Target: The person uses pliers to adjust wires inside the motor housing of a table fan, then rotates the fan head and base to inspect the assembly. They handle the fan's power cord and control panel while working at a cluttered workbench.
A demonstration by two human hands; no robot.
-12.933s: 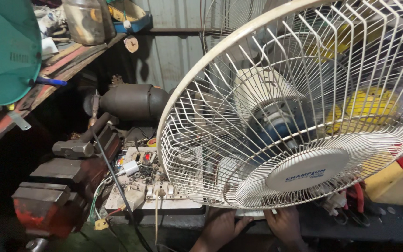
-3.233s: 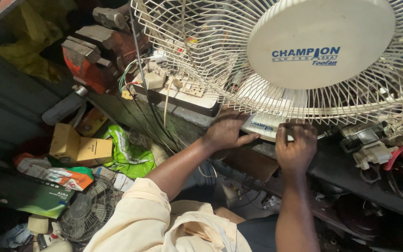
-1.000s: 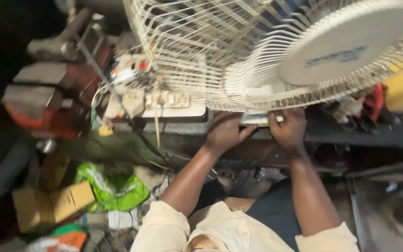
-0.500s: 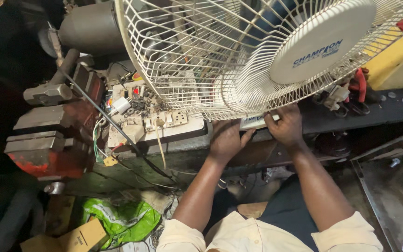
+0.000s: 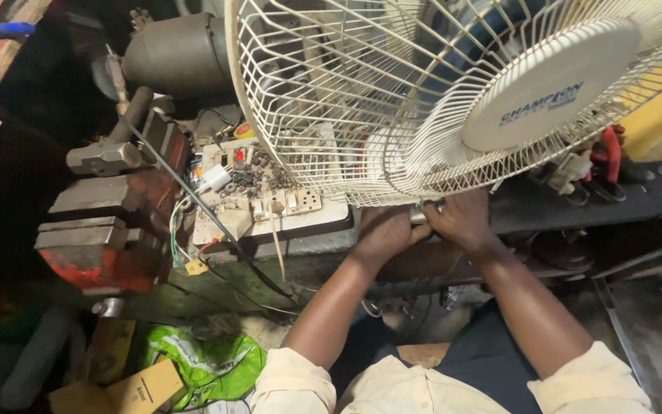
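A white wire-cage fan with a round white centre cap stands on the dark workbench, tilted toward me. My left hand and my right hand are both closed on the fan's base, just under the cage's lower rim. Most of the base is hidden by my fingers and the cage.
A dirty white switchboard with sockets and loose screws lies left of my hands. A red bench vise sits further left, a dark motor behind it. Red pliers lie right of the fan. Green bag and cardboard box on the floor.
The view has swung between looking down at the floor clutter and up at the bench. My hands have stayed on the fan's base, and now sit closer together.
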